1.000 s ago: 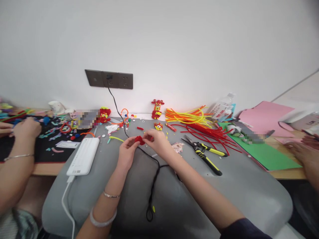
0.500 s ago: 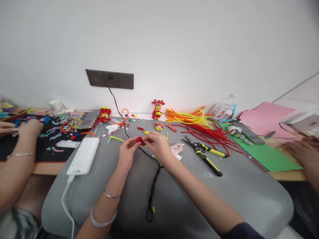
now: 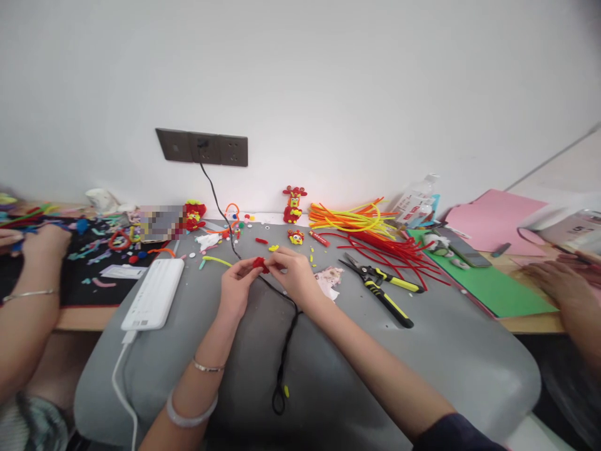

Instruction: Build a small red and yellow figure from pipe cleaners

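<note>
A small red fuzzy piece, apparently bent pipe cleaner (image 3: 260, 265), is pinched between my two hands above the grey table. My left hand (image 3: 237, 283) grips its left side with thumb and fingers. From the other side the fingertips of my right hand (image 3: 292, 274) close on it, partly hiding it. Just beyond lie a red-and-yellow face piece (image 3: 295, 237) and a short red pipe cleaner bit (image 3: 261, 241). Against the wall stands a finished-looking red-and-yellow figure (image 3: 293, 205). Pliers (image 3: 375, 282) with yellow-black handles rest to the right of my hands.
Yellow and orange pipe cleaners (image 3: 352, 217) and red ones (image 3: 399, 250) lie behind the pliers. A white power bank (image 3: 154, 294) sits at left; a black cable (image 3: 286, 351) crosses the table. Co-workers' hands are at the left (image 3: 44, 244) and right (image 3: 556, 282). Green paper (image 3: 507, 291) lies at right.
The whole view has shifted slightly, so things appear a little further left. Both hands keep hold of the red piece, with only small finger movement.
</note>
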### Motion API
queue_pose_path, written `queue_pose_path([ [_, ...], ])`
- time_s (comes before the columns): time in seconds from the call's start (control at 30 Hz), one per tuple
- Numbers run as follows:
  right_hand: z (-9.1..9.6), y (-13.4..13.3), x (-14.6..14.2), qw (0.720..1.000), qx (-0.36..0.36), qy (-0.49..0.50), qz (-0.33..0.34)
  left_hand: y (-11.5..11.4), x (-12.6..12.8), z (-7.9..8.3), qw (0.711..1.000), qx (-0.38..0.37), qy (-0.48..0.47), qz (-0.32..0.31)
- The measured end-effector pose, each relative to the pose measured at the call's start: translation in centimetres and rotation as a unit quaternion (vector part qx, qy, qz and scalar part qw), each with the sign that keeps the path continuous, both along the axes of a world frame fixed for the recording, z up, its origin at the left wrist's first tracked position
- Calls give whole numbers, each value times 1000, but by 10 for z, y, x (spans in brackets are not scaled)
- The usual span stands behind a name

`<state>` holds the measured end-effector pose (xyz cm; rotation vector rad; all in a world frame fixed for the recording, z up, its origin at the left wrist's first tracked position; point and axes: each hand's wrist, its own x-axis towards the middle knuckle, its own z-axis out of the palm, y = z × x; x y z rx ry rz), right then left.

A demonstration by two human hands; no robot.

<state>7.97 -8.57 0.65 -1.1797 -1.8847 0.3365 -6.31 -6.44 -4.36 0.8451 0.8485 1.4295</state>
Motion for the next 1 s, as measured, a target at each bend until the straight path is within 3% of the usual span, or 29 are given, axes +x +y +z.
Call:
queue_pose_path([
  [0.13,6,-2,1,1000,20,-15,2,1,1,0,1000,14,-12,10],
  [0.27,17,-4,6,997,15,55,-59,2,1,1,998,18,-47,28],
  [0.43,17,-1,13,986,-106,116,-64,1,1,3,998,27,-55,26],
  [0.63,6,4,16,954,-223,198,37,-2,1,4,998,45,-42,-9],
  [0.73,6,3,18,947,-230,216,54,-3,0,3,998,49,-23,-15],
  [1.0,6,-1,22,965,-193,177,32,-4,-1,3,997,66,5,-38],
])
